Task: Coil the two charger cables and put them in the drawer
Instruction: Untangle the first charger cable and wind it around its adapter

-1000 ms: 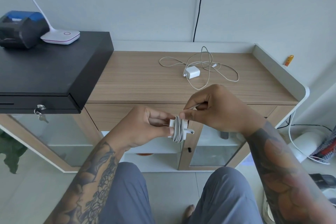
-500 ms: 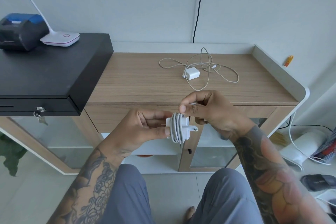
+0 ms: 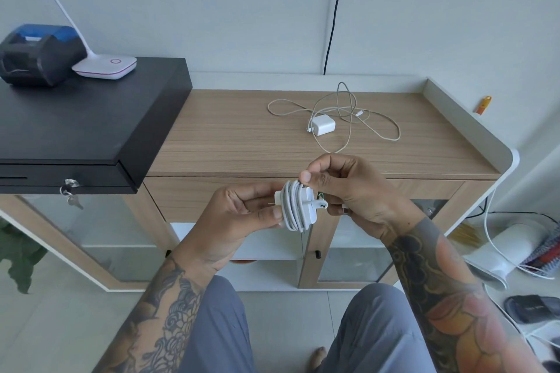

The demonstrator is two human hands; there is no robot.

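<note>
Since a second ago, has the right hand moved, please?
Yes. The right hand has dropped lower against the cabinet edge, onto the wrapped charger.

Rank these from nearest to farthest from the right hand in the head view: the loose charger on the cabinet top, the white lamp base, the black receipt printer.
From the right hand:
1. Loose charger, on the wooden cabinet top just beyond the hand.
2. White lamp base, far left, on the black cash drawer.
3. Black receipt printer, farthest left, beside the lamp base.
</note>
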